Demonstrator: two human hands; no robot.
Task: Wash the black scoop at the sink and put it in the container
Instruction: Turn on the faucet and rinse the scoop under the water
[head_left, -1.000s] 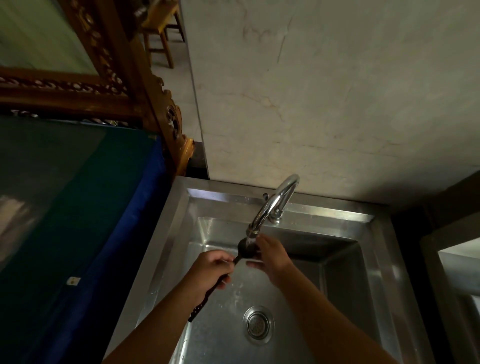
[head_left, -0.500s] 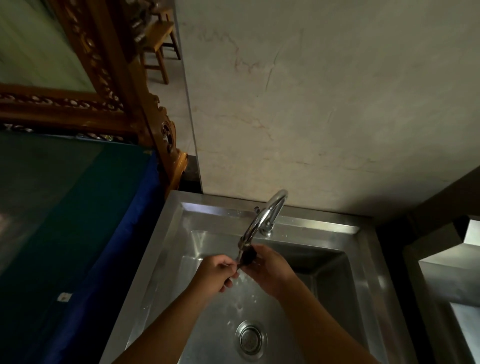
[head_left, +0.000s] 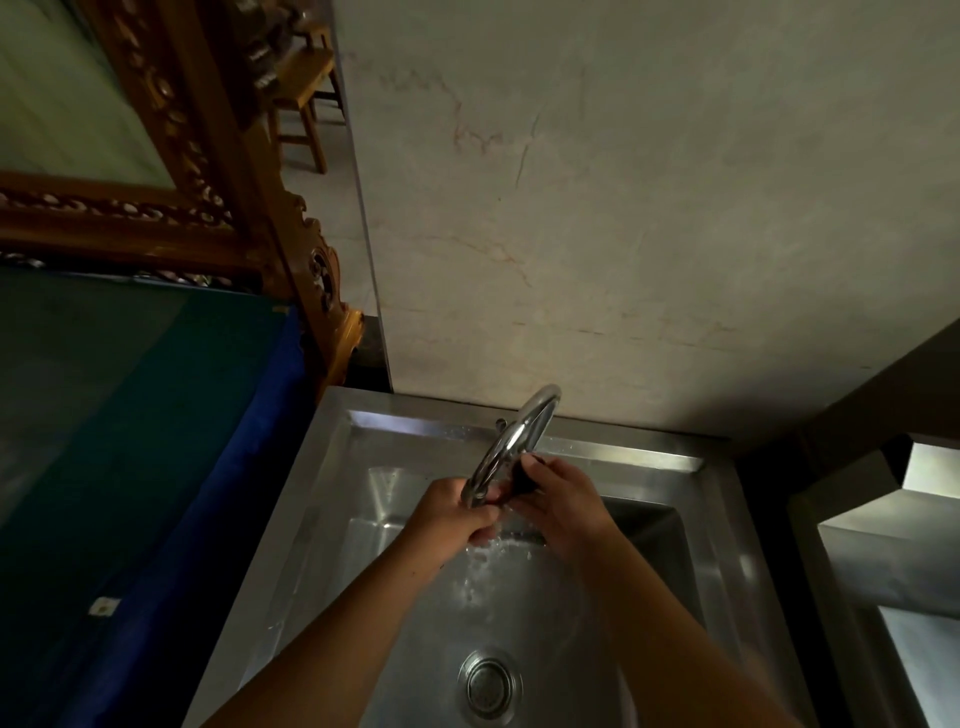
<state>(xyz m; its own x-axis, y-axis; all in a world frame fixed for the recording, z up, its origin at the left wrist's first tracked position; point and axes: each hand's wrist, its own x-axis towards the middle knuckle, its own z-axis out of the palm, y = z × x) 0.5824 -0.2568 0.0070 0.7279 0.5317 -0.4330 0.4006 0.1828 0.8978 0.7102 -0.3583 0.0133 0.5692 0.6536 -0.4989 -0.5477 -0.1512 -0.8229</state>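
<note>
The black scoop (head_left: 521, 480) shows as a dark bowl between my two hands, under the spout of the curved chrome tap (head_left: 511, 441). My left hand (head_left: 452, 517) is closed around its handle, which is hidden inside the fist. My right hand (head_left: 563, 501) cups and rubs the scoop's bowl from the right. Water splashes down into the steel sink (head_left: 332, 467) below the hands. No container for the scoop is in view.
The round drain (head_left: 488, 686) lies in the sink's floor near me. A blue and green covered surface (head_left: 130, 441) borders the sink on the left, with a carved wooden frame (head_left: 218, 171) behind it. A pale wall rises behind the tap; a steel unit (head_left: 893, 597) stands at the right.
Both hands have drawn closer together under the spout. The long handle that stuck out below my left hand is now hidden. The camera has shifted, so the sink sits lower in view.
</note>
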